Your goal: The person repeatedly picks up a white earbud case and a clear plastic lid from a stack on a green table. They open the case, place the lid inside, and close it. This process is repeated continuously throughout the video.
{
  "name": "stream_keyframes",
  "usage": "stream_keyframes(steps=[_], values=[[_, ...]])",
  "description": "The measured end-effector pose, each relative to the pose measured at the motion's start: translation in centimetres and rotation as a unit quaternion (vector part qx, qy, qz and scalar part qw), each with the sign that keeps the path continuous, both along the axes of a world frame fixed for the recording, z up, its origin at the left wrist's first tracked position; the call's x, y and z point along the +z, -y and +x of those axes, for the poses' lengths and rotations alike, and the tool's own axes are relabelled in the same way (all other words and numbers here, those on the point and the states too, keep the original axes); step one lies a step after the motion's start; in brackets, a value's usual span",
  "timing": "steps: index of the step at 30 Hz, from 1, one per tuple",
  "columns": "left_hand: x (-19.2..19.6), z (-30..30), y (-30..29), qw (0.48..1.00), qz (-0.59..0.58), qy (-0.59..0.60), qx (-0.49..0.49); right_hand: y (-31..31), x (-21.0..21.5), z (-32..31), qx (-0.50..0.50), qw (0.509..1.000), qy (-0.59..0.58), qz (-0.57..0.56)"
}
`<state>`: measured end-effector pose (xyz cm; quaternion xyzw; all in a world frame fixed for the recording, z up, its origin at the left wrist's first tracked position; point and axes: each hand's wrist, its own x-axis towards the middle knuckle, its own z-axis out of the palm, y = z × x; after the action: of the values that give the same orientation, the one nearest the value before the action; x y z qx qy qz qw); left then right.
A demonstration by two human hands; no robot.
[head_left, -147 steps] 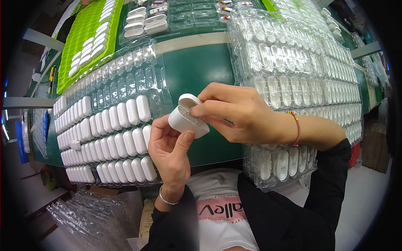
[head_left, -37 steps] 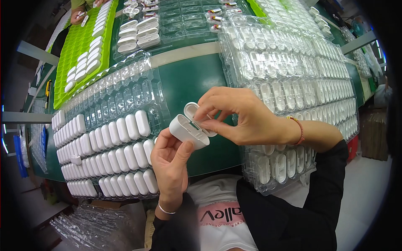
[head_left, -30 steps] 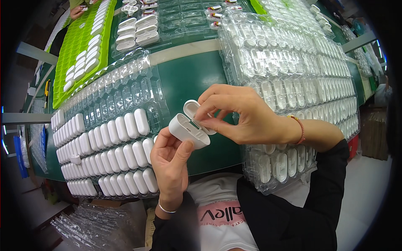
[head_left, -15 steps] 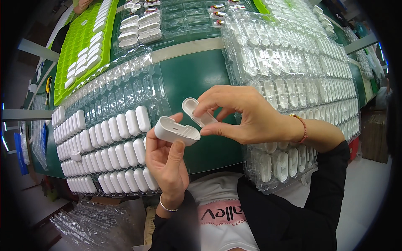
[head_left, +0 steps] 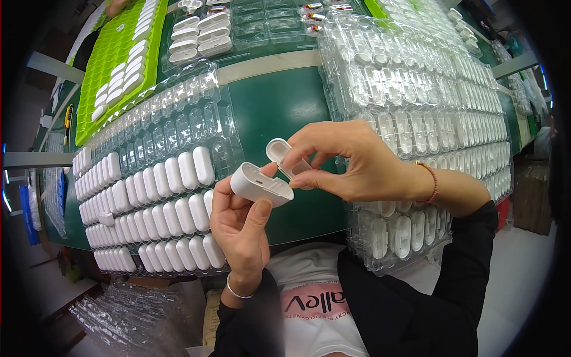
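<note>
My left hand (head_left: 242, 235) grips a white earbud case shell (head_left: 257, 185), with the thumb on its front and fingers behind. The shell's hollow opening faces up and to the right. In my right hand (head_left: 354, 160) a smaller hollow white case lid (head_left: 277, 149) is pinched between thumb and fingers, which cover part of it. The lid hovers just above the shell's right end; whether the two touch, I cannot tell. On the left, a clear plastic tray (head_left: 223, 128) bears rows of closed white cases (head_left: 203, 165); one small white piece (head_left: 106, 218) lies on top of them.
Stacked clear trays (head_left: 333, 89) with hollow white parts fill the right side. A lime-green tray (head_left: 95, 83) with white pieces lies at the back left. Another clear tray with open white shells (head_left: 214, 33) is at the back. Plastic packaging (head_left: 125, 315) sits at lower left.
The shell in my left hand has tilted further and shifted slightly right, toward the lid. The lid has moved a little to the right in my right hand.
</note>
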<state>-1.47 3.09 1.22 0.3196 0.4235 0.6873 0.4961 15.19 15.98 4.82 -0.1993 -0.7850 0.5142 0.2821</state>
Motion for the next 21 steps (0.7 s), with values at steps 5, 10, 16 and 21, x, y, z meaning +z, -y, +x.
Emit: stream_keyframes(steps=[5,10,16,21], values=[[-0.15,-0.05,-0.09,1.000,-0.002,0.015,0.010,0.07,0.17,-0.05,-0.009,1.000,0.019,0.010],[-0.24,-0.35,0.08,0.999,-0.031,0.039,-0.020,0.21,0.31,-0.10,-0.019,0.996,0.015,0.083],[0.07,0.02,-0.19,0.996,-0.059,0.056,-0.039,0.50,-0.14,-0.06,-0.037,0.992,0.006,0.124],[0.02,0.12,-0.17,0.997,-0.048,0.047,-0.037,0.66,-0.47,-0.08,-0.053,0.983,-0.001,0.178]])
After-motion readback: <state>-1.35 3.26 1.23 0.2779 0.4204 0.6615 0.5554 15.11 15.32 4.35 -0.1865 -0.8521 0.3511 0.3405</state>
